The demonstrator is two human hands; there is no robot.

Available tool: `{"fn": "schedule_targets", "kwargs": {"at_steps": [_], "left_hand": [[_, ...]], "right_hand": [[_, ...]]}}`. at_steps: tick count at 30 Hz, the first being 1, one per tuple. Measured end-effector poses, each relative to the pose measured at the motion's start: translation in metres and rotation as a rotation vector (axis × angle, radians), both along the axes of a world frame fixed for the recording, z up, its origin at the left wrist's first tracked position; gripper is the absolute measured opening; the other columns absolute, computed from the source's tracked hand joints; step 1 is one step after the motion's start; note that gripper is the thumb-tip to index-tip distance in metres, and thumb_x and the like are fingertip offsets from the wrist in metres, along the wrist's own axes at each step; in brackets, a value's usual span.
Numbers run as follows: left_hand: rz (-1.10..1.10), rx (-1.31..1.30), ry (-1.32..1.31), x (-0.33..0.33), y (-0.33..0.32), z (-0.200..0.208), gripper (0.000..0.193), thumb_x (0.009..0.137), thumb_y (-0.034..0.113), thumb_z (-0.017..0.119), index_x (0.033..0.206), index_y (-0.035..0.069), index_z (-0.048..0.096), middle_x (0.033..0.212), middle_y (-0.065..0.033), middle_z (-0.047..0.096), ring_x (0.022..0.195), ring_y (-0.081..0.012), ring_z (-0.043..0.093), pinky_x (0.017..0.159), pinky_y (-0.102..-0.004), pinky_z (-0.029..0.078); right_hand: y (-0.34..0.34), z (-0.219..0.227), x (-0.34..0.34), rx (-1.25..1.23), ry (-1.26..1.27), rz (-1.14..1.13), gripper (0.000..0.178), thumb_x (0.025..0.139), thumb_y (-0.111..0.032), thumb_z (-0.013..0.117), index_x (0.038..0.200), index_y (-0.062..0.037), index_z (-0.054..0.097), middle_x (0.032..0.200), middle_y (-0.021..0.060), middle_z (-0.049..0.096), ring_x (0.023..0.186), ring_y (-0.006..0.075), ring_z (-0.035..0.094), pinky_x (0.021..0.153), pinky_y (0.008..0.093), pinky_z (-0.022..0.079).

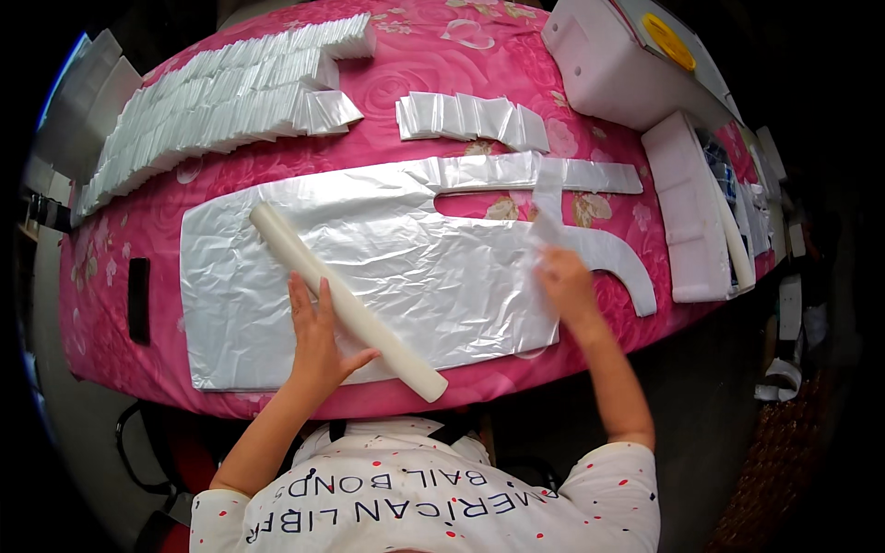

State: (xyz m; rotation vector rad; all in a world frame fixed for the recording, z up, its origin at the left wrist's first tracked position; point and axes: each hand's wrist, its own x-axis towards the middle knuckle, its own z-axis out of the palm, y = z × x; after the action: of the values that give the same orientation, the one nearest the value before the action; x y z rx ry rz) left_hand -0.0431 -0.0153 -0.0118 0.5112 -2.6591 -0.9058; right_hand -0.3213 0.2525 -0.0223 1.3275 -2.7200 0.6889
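Note:
A flat stack of thin, silvery-white plastic aprons (369,240) lies spread on the table, with neck and tie strips reaching to the right. Slanting across it is a white tube (350,304). My left hand (316,336) rests on the plastic with its fingers spread, its index finger and thumb against the tube's near side. At the right edge of the stack, my right hand (567,281) has its fingers closed on a plastic strip (548,198), which runs away from me across the upper strip. Motion blurs those fingertips somewhat.
Long rows of folded plastic packets (221,101) stand at the far left, and a shorter row (472,120) lies at the back middle. A white foam box (608,60) and an open foam tray (687,217) border the right. A black phone-like object (138,300) lies left.

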Motion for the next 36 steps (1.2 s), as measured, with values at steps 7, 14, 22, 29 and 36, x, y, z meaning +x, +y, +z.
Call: {"fn": "schedule_targets", "kwargs": {"at_steps": [7, 14, 22, 29, 36], "left_hand": [[-0.180, -0.200, -0.084, -0.023, 0.008, -0.003, 0.111, 0.059, 0.036, 0.080, 0.144, 0.011, 0.013, 0.144, -0.0293, -0.013, 0.133, -0.0484, -0.008, 0.106, -0.0533, 0.012], [-0.195, -0.006, 0.058, -0.054, 0.035, -0.007, 0.115, 0.059, 0.040, 0.078, 0.144, 0.008, 0.007, 0.142, -0.0324, -0.014, 0.132, -0.0489, -0.010, 0.106, -0.0554, 0.008], [-0.287, -0.030, 0.028, -0.082, 0.045, -0.005, 0.110, 0.058, 0.037, 0.076, 0.143, 0.008, 0.013, 0.143, -0.0315, -0.012, 0.133, -0.0487, -0.010, 0.106, -0.0551, 0.010], [-0.348, -0.045, -0.010, -0.087, 0.046, -0.006, 0.104, 0.058, 0.033, 0.074, 0.142, 0.009, 0.018, 0.143, -0.0308, -0.010, 0.133, -0.0483, -0.008, 0.106, -0.0538, 0.013], [-0.438, -0.042, -0.116, -0.082, 0.056, 0.005, 0.094, 0.059, 0.035, 0.073, 0.137, 0.007, 0.029, 0.144, -0.0300, -0.007, 0.133, -0.0481, -0.005, 0.106, -0.0527, 0.016]], "right_hand": [[0.064, 0.023, -0.137, -0.130, 0.213, -0.835, 0.052, 0.081, -0.022, 0.061, 0.121, 0.0074, 0.045, 0.119, 0.0252, 0.051, 0.109, 0.0375, 0.050, 0.093, 0.0383, 0.039], [-0.048, -0.007, 0.052, -0.073, -0.242, 0.107, 0.061, 0.079, -0.022, 0.064, 0.131, -0.0020, 0.039, 0.138, 0.0190, 0.034, 0.130, 0.0321, 0.029, 0.107, 0.0410, 0.023], [0.008, -0.012, 0.011, 0.084, 0.104, 0.045, 0.050, 0.082, -0.021, 0.057, 0.126, -0.0001, 0.045, 0.136, 0.0168, 0.039, 0.126, 0.0305, 0.036, 0.105, 0.0404, 0.026], [0.150, -0.031, -0.056, 0.125, 0.219, -0.478, 0.037, 0.089, -0.013, 0.046, 0.123, 0.0013, 0.049, 0.130, 0.0196, 0.046, 0.122, 0.0330, 0.041, 0.102, 0.0383, 0.032], [0.162, -0.031, -0.047, 0.057, 0.302, -0.630, 0.027, 0.087, -0.013, 0.052, 0.109, 0.0008, 0.059, 0.118, 0.0147, 0.057, 0.113, 0.0302, 0.050, 0.095, 0.0352, 0.039]]}}
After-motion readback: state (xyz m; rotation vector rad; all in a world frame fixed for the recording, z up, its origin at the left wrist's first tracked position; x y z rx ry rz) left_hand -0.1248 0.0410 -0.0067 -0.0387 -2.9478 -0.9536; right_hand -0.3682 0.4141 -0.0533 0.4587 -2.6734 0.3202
